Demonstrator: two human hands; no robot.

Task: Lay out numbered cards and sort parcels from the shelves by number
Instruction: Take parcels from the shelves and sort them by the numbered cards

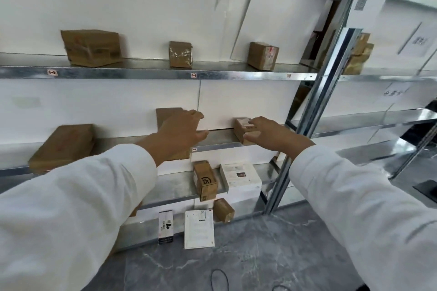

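Observation:
My left hand (pixel 183 129) is spread over a flat brown parcel (pixel 165 116) that leans on the back wall of the middle shelf (pixel 222 137). My right hand (pixel 264 131) wraps around a small brown parcel (pixel 241 125) with a white label on the same shelf. Both arms wear white sleeves. A large flat brown parcel (pixel 62 146) lies at the left of that shelf. Three brown parcels stand on the upper shelf (pixel 142 73): a big dented one (pixel 91 47), a small taped one (pixel 180 54) and a cube-like one (pixel 263 55).
The lower shelf holds a brown box with a black logo (pixel 205 181) and a white box (pixel 240 175). Below stand a small brown box (pixel 223 210), a white flat pack (pixel 199 229) and a narrow white-black box (pixel 165 227). A metal upright (pixel 307 113) bounds the right.

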